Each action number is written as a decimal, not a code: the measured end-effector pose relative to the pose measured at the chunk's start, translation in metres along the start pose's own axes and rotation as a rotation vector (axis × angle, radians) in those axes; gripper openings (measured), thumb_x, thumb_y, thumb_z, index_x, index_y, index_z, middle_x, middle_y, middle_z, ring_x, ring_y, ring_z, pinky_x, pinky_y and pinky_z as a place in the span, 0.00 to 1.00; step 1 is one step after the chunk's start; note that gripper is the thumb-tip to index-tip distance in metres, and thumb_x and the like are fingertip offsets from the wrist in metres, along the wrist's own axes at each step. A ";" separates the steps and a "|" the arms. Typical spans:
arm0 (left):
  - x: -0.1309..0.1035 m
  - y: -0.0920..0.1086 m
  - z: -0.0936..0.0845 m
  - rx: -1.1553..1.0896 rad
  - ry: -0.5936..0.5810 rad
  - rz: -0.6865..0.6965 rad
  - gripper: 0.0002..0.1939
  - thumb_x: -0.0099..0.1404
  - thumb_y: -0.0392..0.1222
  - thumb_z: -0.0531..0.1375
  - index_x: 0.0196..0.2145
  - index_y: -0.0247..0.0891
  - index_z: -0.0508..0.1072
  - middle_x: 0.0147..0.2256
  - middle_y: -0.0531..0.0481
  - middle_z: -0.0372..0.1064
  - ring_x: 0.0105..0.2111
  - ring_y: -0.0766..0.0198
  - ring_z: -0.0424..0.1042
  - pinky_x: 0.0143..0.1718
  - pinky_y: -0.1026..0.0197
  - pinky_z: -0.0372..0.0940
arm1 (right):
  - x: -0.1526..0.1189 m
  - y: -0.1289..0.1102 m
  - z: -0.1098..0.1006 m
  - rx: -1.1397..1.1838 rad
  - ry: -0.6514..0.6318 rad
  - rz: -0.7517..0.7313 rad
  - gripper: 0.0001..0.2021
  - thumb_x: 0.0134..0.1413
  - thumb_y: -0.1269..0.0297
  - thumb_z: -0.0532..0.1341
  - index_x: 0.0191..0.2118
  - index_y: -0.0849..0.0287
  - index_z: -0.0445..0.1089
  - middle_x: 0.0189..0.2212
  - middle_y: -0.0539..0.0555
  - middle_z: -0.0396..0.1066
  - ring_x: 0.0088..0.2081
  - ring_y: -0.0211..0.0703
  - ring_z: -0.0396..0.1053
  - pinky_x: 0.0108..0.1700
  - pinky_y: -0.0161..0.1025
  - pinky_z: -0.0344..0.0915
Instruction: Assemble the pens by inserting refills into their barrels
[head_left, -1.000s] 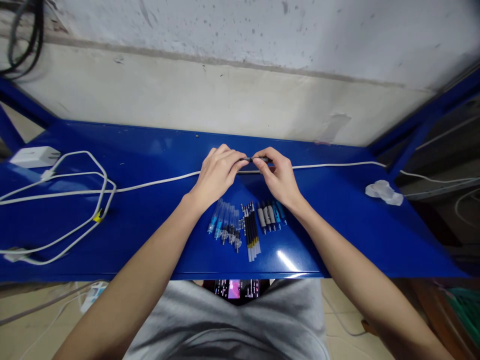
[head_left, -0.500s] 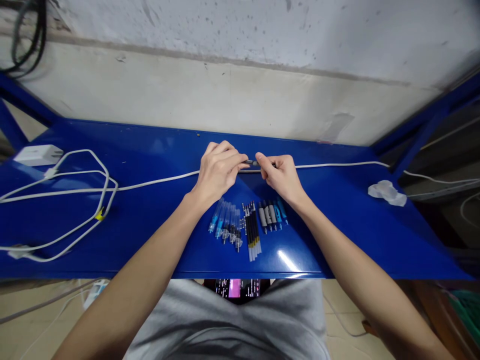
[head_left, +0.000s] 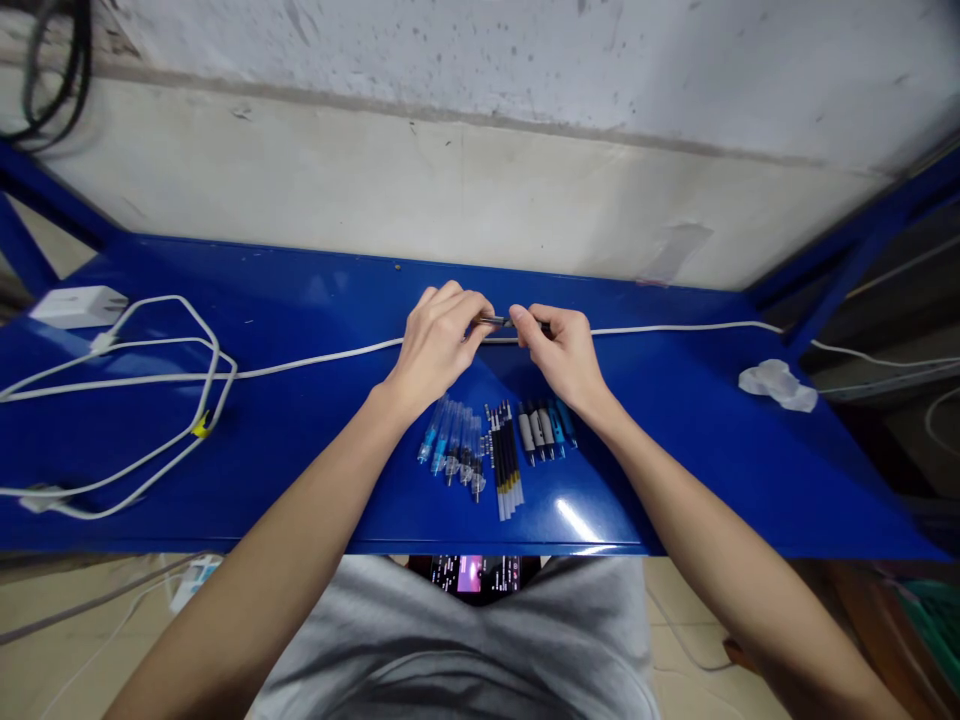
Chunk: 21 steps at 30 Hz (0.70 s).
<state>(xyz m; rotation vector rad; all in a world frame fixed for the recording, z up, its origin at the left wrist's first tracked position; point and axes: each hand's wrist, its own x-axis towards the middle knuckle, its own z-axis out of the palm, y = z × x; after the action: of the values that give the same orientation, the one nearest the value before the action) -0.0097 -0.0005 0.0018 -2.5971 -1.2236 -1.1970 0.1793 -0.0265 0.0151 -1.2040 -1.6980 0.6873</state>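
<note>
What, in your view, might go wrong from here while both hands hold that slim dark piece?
The slim dark piece, held by both the left hand and the right hand, might slip and drop. Lowering either hand could scatter the dark refills and clear barrels lying just nearer the body. The white cable passing beneath the hands might get snagged.

The blue bench (head_left: 750,440) looks like smooth, glossy painted metal. The clear pen barrels (head_left: 454,430) seem shiny plastic, the gray grips (head_left: 537,430) duller. The wall (head_left: 465,60) appears rough; the trousers (head_left: 465,660) are matt cloth.
</note>
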 end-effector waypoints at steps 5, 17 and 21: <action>-0.001 0.001 0.002 0.001 -0.052 -0.043 0.01 0.69 0.36 0.60 0.37 0.40 0.71 0.31 0.51 0.70 0.34 0.59 0.68 0.40 0.55 0.60 | 0.000 0.002 0.000 -0.061 0.005 -0.033 0.26 0.67 0.45 0.57 0.23 0.58 0.65 0.18 0.46 0.54 0.23 0.36 0.51 0.27 0.39 0.47; 0.003 0.006 -0.005 -0.068 -0.126 0.015 0.04 0.73 0.41 0.58 0.40 0.40 0.71 0.32 0.51 0.70 0.34 0.60 0.69 0.39 0.57 0.60 | -0.003 0.003 -0.004 -0.173 0.088 -0.177 0.26 0.68 0.47 0.57 0.22 0.57 0.61 0.18 0.44 0.49 0.23 0.35 0.47 0.28 0.39 0.46; 0.003 -0.004 -0.029 -0.039 -0.120 -0.140 0.06 0.73 0.45 0.58 0.41 0.41 0.72 0.33 0.51 0.74 0.33 0.61 0.71 0.37 0.60 0.60 | -0.003 0.006 -0.011 -0.093 0.130 -0.115 0.20 0.71 0.47 0.53 0.38 0.56 0.72 0.19 0.43 0.52 0.21 0.36 0.48 0.27 0.38 0.46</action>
<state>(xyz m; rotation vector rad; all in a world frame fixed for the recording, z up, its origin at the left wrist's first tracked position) -0.0294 -0.0054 0.0235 -2.6860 -1.4410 -1.1100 0.1918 -0.0275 0.0141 -1.1780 -1.6904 0.4550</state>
